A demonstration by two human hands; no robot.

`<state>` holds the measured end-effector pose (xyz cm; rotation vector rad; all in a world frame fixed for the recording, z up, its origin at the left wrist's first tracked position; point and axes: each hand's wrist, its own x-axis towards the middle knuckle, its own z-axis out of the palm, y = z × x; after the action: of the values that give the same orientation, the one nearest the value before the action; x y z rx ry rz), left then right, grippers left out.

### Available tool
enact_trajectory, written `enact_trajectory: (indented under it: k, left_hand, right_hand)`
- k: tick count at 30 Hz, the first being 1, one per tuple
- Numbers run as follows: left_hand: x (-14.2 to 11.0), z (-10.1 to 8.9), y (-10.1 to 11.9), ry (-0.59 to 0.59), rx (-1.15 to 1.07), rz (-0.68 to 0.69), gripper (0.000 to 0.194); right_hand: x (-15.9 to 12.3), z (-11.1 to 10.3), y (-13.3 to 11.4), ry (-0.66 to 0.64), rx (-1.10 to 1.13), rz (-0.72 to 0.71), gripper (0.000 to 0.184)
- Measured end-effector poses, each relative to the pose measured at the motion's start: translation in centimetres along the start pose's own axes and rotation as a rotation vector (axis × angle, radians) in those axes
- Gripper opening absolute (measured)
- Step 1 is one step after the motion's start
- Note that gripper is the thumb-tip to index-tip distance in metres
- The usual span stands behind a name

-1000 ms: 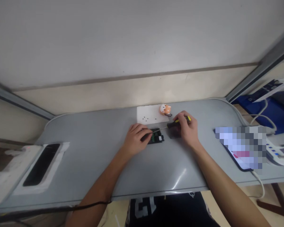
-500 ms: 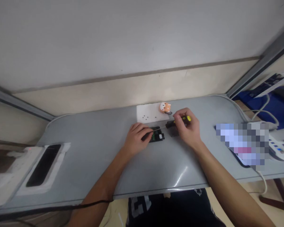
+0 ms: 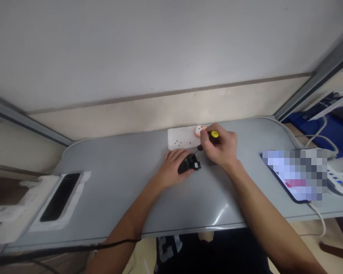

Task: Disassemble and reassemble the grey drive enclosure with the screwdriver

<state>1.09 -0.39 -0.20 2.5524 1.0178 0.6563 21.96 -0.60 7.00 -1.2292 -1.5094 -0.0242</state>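
A small black electronic device with a patch of green circuit board lies flat on the grey table. Around its left part curls my left hand, fingers along the far edge and thumb at the near edge. In my right hand is a screwdriver with a black and yellow handle. It is tilted, its shaft pointing down at the device's far edge; I cannot tell whether the tip sits in a screw. Several small dark screws lie on a white sheet just behind.
An orange and white animal-shaped case stands on the sheet, partly behind my right hand. A black phone lies at the left beside a white power strip. To the right are a blurred-out lit phone and a white cable.
The screwdriver has swung from nearly flat to steeper, with its tip at the device's far edge. My left fingers have moved from the shaft and tip to hold the device.
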Motion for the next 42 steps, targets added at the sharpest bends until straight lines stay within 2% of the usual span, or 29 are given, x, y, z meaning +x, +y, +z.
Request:
enact_trajectory:
  k: [4,9,26,36,42]
  left_hand:
    - [0.1,0.2,-0.2,0.007,-0.011,-0.005,0.059]
    - [0.1,0.3,-0.2,-0.014,-0.015,-0.041,0.057]
    - [0.0,0.3,-0.4,-0.043,-0.012,-0.028,0.058]
    - [0.1,0.2,-0.1,-0.095,0.009,-0.078,0.057]
    - [0.2,0.3,-0.1,-0.069,0.009,-0.066,0.054]
  right_hand:
    - [-1.1,0.6,1.6,-0.048,0.008,0.081,0.026]
    - [-1.5,0.8,1.6,-0.066,0.061,0.161,0.026]
    - [-1.7,1.2,1.3,-0.097,0.001,0.146,0.025]
    - [-1.9,1.4,1.5,-0.018,-0.022,0.013,0.025]
    - [-2.0,1.7,1.7,-0.025,-0.028,0.027,0.023]
